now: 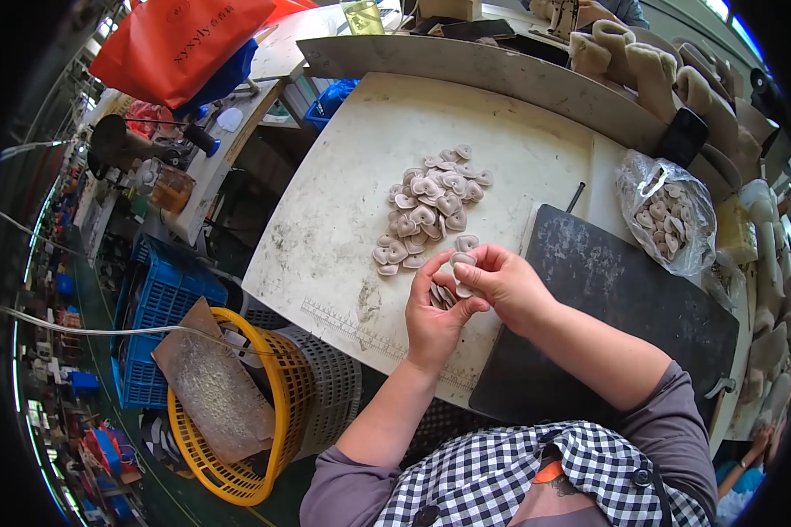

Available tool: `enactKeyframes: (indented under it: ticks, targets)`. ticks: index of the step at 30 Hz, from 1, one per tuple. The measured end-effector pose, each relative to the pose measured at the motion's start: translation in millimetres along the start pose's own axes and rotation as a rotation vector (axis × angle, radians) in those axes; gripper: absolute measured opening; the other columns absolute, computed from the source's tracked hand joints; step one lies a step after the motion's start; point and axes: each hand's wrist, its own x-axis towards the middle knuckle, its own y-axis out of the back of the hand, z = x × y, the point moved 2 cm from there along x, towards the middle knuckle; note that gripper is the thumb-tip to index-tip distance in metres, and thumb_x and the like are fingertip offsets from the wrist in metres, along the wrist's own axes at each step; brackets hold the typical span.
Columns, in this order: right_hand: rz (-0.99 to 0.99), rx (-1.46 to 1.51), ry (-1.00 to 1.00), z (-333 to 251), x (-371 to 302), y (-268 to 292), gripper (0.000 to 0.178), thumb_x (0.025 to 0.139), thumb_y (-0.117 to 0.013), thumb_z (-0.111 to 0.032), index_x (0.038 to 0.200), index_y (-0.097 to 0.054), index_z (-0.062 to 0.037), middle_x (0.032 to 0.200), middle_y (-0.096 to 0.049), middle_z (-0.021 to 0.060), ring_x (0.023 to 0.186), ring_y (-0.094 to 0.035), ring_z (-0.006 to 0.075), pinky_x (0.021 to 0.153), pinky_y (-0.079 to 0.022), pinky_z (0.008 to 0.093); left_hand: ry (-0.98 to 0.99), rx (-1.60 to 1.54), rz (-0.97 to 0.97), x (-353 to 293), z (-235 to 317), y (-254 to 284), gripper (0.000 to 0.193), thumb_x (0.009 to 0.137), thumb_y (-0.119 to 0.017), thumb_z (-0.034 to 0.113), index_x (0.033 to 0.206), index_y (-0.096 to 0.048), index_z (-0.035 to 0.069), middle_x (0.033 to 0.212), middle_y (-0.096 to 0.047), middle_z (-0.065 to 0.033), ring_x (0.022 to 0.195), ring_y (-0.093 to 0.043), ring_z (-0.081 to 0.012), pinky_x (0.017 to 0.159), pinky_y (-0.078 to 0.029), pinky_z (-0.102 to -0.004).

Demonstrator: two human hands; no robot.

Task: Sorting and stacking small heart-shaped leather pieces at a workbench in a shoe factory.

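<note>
My left hand [437,318] is curled around a few small flat pieces [442,297], seen edge-on in its palm. Close against it, my right hand [517,290] pinches a small beige fabric piece [462,259] with rounded lobes, between thumb and forefinger. Both hands meet over the front of the pale worktable [325,237]. Just beyond them lies a loose pile of similar curled beige pieces [426,198], some looking heart-shaped. The fingers partly cover what each hand holds.
A black board [615,307] lies under my right forearm, with a thin dark rod [576,197] at its far edge. A clear plastic bag [668,211] of similar pieces stands at right. Yellow [281,413] and blue baskets [163,307] are on the left. A raised grey strip [466,75] borders the back.
</note>
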Motion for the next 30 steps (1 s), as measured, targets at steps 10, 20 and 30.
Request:
enactKeyframes:
  ticks: [10, 20, 30]
  targets:
    - [-0.072, -0.253, -0.095, -2.2, -14.2, -10.8, 0.039, 0.097, -0.061, -0.037, 0.110, -0.063, -0.0005, 0.100, -0.068, 0.0049, 0.089, -0.063, 0.0105, 0.084, -0.050, 0.0257, -0.209, 0.102, 0.101, -6.9, 4.5, 6.8, 0.045, 0.074, -0.085, 0.015, 0.114, -0.064, 0.008, 0.094, -0.052, 0.0016, 0.081, -0.053, -0.0082, 0.071, -0.047, -0.0218]
    - [-0.390, -1.127, 0.013, -46.3, -3.5, -0.1, 0.065, 0.103, -0.036, -0.055, 0.103, -0.069, 0.0015, 0.091, -0.071, 0.0131, 0.088, -0.068, 0.0186, 0.078, -0.053, 0.0344, -0.169, 0.181, 0.136, 1.9, 9.9, 10.8, 0.032, 0.080, -0.081, 0.007, 0.096, -0.054, 0.006, 0.101, -0.055, -0.0052, 0.089, -0.053, -0.0109, 0.078, -0.047, -0.0247]
    - [0.033, -1.120, 0.368, -41.8, 39.2, -24.1, 0.033, 0.097, -0.062, -0.032, 0.092, -0.068, -0.0003, 0.075, -0.068, 0.0100, 0.067, -0.067, 0.0142, 0.063, -0.053, 0.0290, -0.224, 0.069, 0.385, 1.4, 14.1, 23.2, 0.028, 0.089, -0.062, -0.005, 0.093, -0.040, 0.012, 0.106, -0.054, -0.0065, 0.070, -0.052, -0.0097, 0.059, -0.045, -0.0224]
